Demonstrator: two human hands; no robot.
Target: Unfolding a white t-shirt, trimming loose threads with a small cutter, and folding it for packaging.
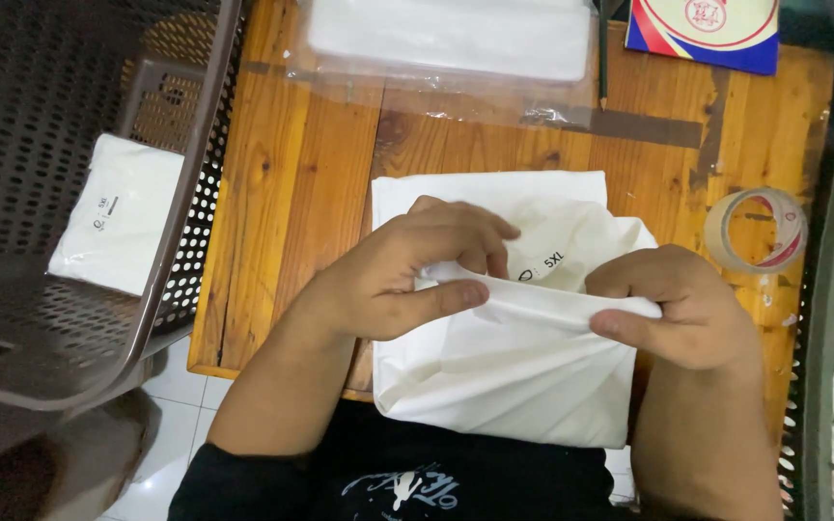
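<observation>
1. We see a white garment [523, 376], soft folded cloth, lying at the near edge of the wooden plank surface [301, 193].
2. Left hand [407, 275] is closed, pinching a rolled fold of the cloth; right hand [673, 309] is closed on the same fold's other end.
3. Roll of tape [757, 230] sits just right of the garment, apart from it.
4. Clear plastic bag of white goods [446, 39] lies at the far edge.
5. Brown perforated basket [60, 318] stands left, holding a bagged white garment [118, 212].
6. Blue-red box [705, 29] sits at the top right.
</observation>
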